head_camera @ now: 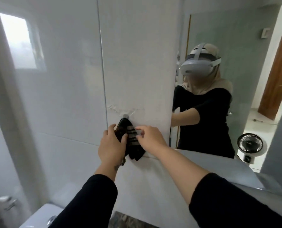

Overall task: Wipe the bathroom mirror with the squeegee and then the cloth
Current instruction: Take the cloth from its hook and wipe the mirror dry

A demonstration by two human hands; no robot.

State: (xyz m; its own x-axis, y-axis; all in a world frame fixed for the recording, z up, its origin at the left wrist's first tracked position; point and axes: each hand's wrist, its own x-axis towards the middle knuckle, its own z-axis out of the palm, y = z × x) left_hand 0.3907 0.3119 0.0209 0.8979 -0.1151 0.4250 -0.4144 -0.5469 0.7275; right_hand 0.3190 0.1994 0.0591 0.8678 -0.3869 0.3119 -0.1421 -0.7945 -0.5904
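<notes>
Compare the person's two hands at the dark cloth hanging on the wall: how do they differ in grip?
The left hand wraps around the cloth, thumb across its front; the right hand only pinches the cloth's edge with its fingertips. The left hand sits lower and beside the cloth's left side, the right hand at its right. Both touch the cloth below the hook.

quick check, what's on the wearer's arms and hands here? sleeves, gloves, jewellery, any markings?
Both arms wear black sleeves pushed up to about mid-forearm, leaving the forearms bare. The left hand and right hand are bare: no gloves, and no rings or watch that I can see. There is a small dark marking on the left wrist, possibly a tattoo; too blurred to read.
</notes>
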